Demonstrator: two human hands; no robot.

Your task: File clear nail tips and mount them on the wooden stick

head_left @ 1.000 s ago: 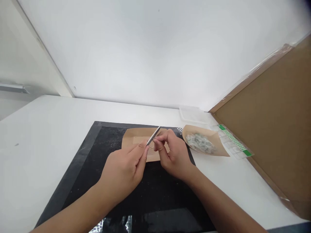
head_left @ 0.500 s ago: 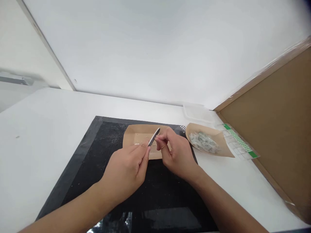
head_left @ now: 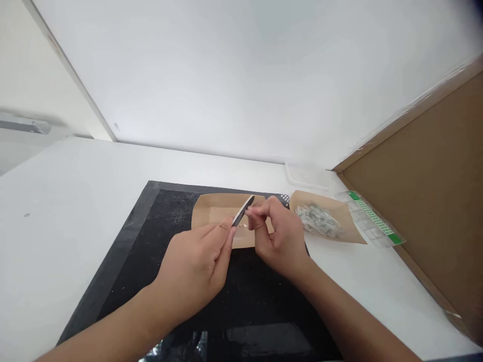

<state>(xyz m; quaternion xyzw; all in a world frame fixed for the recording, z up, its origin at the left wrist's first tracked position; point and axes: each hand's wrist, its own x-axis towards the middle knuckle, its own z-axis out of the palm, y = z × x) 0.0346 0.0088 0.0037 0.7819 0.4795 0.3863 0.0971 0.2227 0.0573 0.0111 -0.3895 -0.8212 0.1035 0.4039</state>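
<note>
From where I stand, the thin dark strip [head_left: 242, 211] with a pale edge slants above the mat, its long axis running from seven o'clock up to one. The left hand [head_left: 198, 256] pinches its lower end between thumb and fingers; from there, the strip lies between one and two o'clock. From the right hand [head_left: 281, 234], it lies at ten o'clock. Those fingertips are drawn together against or right beside its edge; I can't tell whether something tiny sits between them.

Beneath is a brown paper tray [head_left: 202, 211] on the black mat [head_left: 138, 246], holding a few small pale bits. At its three o'clock, a second paper tray [head_left: 354, 234] holds a heap of clear little packets [head_left: 319, 220]. Beyond that, also at three, lies a clear plastic case [head_left: 373, 221] with a green band.
</note>
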